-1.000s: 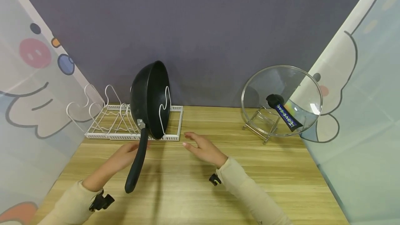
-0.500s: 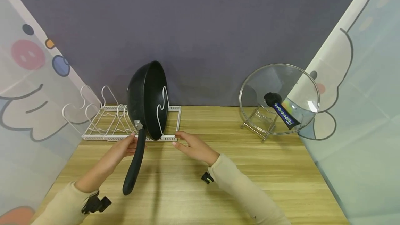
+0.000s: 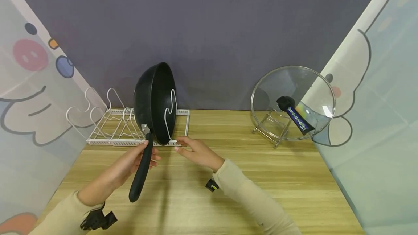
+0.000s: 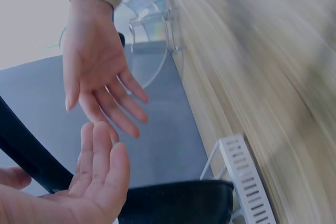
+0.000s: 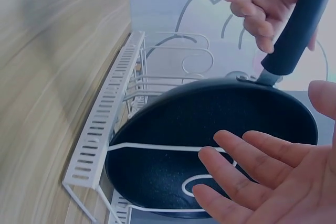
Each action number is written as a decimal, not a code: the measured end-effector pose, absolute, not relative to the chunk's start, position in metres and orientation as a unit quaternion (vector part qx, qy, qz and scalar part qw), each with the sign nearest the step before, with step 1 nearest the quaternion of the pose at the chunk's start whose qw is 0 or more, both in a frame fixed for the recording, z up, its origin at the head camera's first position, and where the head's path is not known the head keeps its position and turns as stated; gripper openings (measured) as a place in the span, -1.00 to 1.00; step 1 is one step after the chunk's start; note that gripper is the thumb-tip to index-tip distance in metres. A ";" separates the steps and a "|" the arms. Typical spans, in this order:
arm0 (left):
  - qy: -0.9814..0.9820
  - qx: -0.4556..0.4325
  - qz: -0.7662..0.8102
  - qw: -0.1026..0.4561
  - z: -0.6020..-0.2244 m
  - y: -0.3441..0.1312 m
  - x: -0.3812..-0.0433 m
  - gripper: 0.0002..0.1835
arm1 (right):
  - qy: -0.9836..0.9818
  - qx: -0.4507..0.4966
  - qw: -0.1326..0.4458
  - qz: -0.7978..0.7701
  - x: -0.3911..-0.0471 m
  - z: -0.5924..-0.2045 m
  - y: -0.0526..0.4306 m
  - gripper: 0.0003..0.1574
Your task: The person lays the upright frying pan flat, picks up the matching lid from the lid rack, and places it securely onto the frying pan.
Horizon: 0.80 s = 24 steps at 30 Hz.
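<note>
A black wok (image 3: 143,93) stands on its side in a white wire rack (image 3: 117,142), its hollow facing right and its long handle (image 3: 141,177) slanting toward me. My left hand (image 3: 128,162) is at the upper part of that handle, thumb on one side and fingers reaching behind it. Those fingers (image 4: 102,166) look straight and not wrapped round it in the left wrist view. At the rack's front right my right hand (image 3: 200,153) is held with fingers spread. In the right wrist view its fingers (image 5: 247,171) lie before the wok's hollow; contact cannot be told.
On the right, a glass lid (image 3: 302,82) with a metal rim and a black handle (image 3: 295,117) leans in a small wire stand (image 3: 267,137). A grey wall (image 3: 215,42) rises behind the wooden tabletop (image 3: 235,206). Printed panels flank both sides.
My left hand has moved right and round the upper handle, its fingers now showing beyond it. The right hand has shifted left to the wok's lower rim. The wok stays in the rack.
</note>
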<state>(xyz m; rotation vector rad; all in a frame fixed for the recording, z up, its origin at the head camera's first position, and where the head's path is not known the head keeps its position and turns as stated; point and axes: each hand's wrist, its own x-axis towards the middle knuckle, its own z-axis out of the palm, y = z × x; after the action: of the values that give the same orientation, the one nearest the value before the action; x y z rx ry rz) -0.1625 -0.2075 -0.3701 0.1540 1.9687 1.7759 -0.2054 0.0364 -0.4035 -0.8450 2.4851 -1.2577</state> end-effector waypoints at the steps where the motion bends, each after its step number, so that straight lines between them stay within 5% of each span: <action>1: 0.714 0.052 0.653 0.248 -0.369 -0.206 -0.161 -0.51 | 0.845 -0.289 0.120 -0.433 -0.205 -0.403 0.035 -0.37; 24: 0.549 0.012 0.763 0.343 -0.365 -0.189 -0.136 -0.66 | 0.801 -0.274 0.171 -0.504 -0.207 -0.400 0.003 -0.45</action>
<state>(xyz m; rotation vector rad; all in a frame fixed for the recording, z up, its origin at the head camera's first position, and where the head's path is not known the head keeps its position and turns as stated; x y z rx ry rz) -0.1360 -0.1889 -0.3646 0.0313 1.4261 1.9825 -0.2071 0.0028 -0.4002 -0.7783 2.2747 -1.4305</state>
